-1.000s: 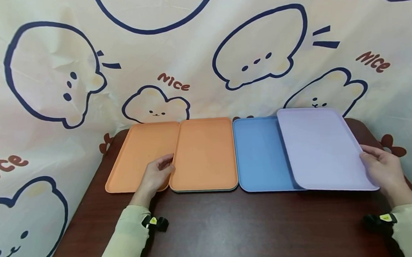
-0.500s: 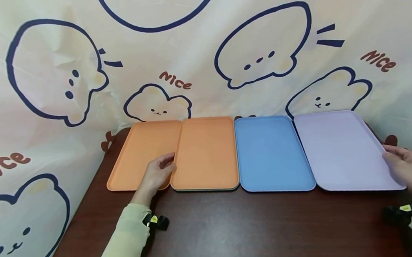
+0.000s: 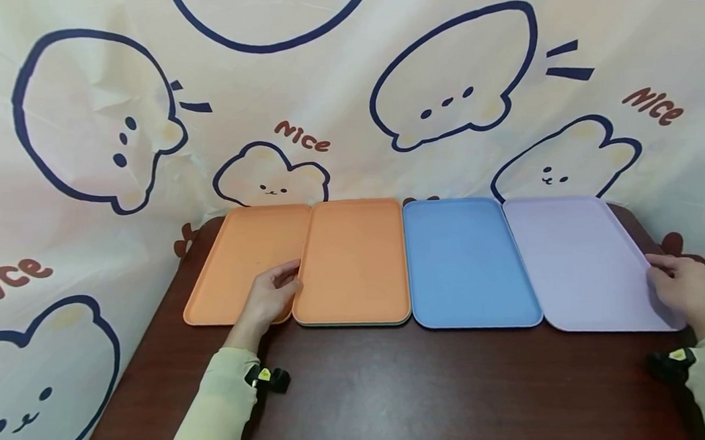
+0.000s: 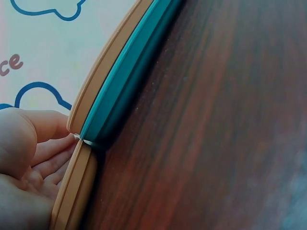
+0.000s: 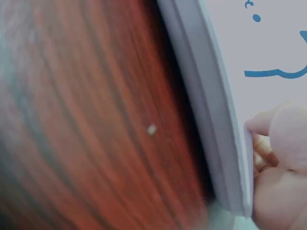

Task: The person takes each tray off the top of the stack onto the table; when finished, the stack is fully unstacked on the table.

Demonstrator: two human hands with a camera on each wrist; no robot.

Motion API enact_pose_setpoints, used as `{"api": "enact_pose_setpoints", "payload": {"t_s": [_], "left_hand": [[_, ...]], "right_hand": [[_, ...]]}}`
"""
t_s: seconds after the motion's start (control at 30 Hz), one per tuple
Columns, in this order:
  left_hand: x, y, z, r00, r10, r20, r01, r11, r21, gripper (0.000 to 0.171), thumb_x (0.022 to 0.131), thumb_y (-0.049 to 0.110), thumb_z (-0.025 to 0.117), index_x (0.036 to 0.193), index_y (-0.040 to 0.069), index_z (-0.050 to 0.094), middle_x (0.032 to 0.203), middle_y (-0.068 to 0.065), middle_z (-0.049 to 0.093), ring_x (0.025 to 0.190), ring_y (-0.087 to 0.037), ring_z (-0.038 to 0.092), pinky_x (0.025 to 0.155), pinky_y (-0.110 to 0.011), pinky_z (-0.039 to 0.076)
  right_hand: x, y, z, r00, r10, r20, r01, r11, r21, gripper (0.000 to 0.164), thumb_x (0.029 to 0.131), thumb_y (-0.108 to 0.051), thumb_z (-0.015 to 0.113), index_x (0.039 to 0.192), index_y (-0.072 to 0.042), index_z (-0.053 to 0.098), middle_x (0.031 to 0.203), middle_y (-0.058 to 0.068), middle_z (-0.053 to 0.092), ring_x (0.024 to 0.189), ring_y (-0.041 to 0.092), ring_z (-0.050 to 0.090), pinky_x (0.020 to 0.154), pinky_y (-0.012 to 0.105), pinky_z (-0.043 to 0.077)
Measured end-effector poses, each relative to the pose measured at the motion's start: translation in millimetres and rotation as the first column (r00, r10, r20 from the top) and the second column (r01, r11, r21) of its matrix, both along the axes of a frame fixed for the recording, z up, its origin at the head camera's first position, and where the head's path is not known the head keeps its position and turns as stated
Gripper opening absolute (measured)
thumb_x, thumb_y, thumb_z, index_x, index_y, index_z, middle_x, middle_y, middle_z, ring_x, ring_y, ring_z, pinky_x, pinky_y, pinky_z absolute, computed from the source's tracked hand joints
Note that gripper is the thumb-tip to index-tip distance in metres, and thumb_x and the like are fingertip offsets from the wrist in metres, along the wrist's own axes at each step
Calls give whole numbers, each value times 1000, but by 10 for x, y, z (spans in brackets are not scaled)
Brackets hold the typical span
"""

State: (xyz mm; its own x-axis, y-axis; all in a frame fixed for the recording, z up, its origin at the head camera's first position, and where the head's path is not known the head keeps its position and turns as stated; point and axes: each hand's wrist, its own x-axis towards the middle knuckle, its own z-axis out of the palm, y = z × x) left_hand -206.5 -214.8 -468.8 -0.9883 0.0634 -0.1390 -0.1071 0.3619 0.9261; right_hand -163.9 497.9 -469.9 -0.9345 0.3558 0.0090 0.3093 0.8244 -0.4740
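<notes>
In the head view my left hand [image 3: 269, 296] lies over the left orange tray [image 3: 251, 246], with thumb and fingertips at the left rim of the second orange tray [image 3: 351, 260]. The left wrist view has the thumb against that rim and the other fingers partly hidden; a teal tray [image 4: 117, 91] sits directly beneath the orange one. My right hand [image 3: 687, 290] grips the right edge of a lavender tray [image 3: 588, 266], its fingertips partly hidden by the rim. Between the second orange tray and the lavender one lies a blue tray [image 3: 470, 260].
The trays form a side-by-side row at the far part of the dark brown wooden table [image 3: 411, 391]. Behind and beside it hangs a pale cloth [image 3: 344, 79] with cartoon outlines. Bands with black devices [image 3: 271, 378] circle both wrists.
The lavender tray, partly over the blue one before, has moved right and come down beside it in my right hand, then slightly nearer. My left hand stays at the orange rim.
</notes>
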Motion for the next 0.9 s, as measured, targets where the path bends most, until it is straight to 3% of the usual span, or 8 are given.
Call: {"api": "enact_pose_setpoints", "payload": {"t_s": [0.27, 0.37, 0.43, 0.53, 0.6, 0.67, 0.77, 0.9], "left_hand": [[-29, 36, -29, 1000, -10, 4, 10, 1000, -1, 51, 109, 7, 61, 158, 0, 52, 164, -23, 50, 155, -39, 46, 128, -53, 40], [-18, 29, -28, 1000, -9, 0, 9, 1000, -7, 51, 108, 6, 61, 158, 0, 52, 164, -24, 50, 155, -40, 46, 128, -53, 40], [-7, 22, -23, 1000, -5, -2, 5, 1000, -10, 51, 108, 6, 61, 158, 0, 52, 164, -24, 50, 155, -40, 46, 128, -54, 40], [11, 10, -12, 1000, -1, 2, 1, 1000, -14, 51, 109, 7, 61, 158, 0, 52, 164, -23, 50, 155, -40, 46, 128, -54, 40], [21, 3, -6, 1000, 2, 5, -2, 1000, -13, 51, 109, 8, 61, 159, 1, 52, 164, -23, 50, 155, -40, 47, 127, -54, 40], [28, -3, -2, 1000, 6, 7, -6, 1000, -12, 51, 109, 8, 61, 158, 1, 52, 164, -23, 50, 155, -40, 47, 127, -54, 40], [31, -12, 1, 1000, 9, 5, -9, 1000, -13, 51, 109, 8, 61, 158, 1, 52, 164, -24, 50, 155, -40, 47, 127, -54, 41], [27, -23, 1, 1000, 11, -3, -11, 1000, -21, 50, 109, 8, 61, 158, 1, 53, 164, -23, 51, 154, -40, 48, 127, -53, 41]], "right_hand": [[125, -102, 67, 984, -176, -37, 173, 983, -63, 53, 107, -12, 35, 152, 15, 46, 155, 48, 39, 144, 65, 38, 114, 76, 37], [143, -230, 137, 978, -193, -84, 188, 980, -62, 51, 108, -13, 37, 150, 12, 52, 151, 44, 48, 134, 59, 49, 94, 59, 51], [145, -346, 179, 977, -174, -126, 168, 984, -58, 48, 109, -16, 41, 146, 9, 58, 144, 39, 58, 113, 40, 62, 80, 39, 49], [148, -545, 223, 978, -95, -184, 82, 994, -79, 44, 110, -20, 49, 141, 6, 65, 106, 0, 79, 89, -1, 52, 67, 21, 38], [143, -696, 242, 972, -21, -232, -5, 994, -111, 41, 110, -20, 53, 137, 6, 68, 87, -33, 66, 81, -20, 41, 64, 12, 39], [132, -858, 259, 961, 54, -270, -97, 984, -147, 38, 110, -19, 55, 134, 7, 69, 85, -51, 47, 80, -26, 41, 65, 6, 41], [103, -1131, 280, 936, 148, -319, -212, 962, -174, 35, 110, -15, 56, 131, 8, 71, 88, -41, 62, 79, -26, 52, 65, 3, 46], [53, -1512, 302, 919, 231, -321, -310, 925, -222, 34, 112, -13, 54, 132, 9, 70, 107, 12, 80, 83, -21, 57, 68, 5, 50]]}}
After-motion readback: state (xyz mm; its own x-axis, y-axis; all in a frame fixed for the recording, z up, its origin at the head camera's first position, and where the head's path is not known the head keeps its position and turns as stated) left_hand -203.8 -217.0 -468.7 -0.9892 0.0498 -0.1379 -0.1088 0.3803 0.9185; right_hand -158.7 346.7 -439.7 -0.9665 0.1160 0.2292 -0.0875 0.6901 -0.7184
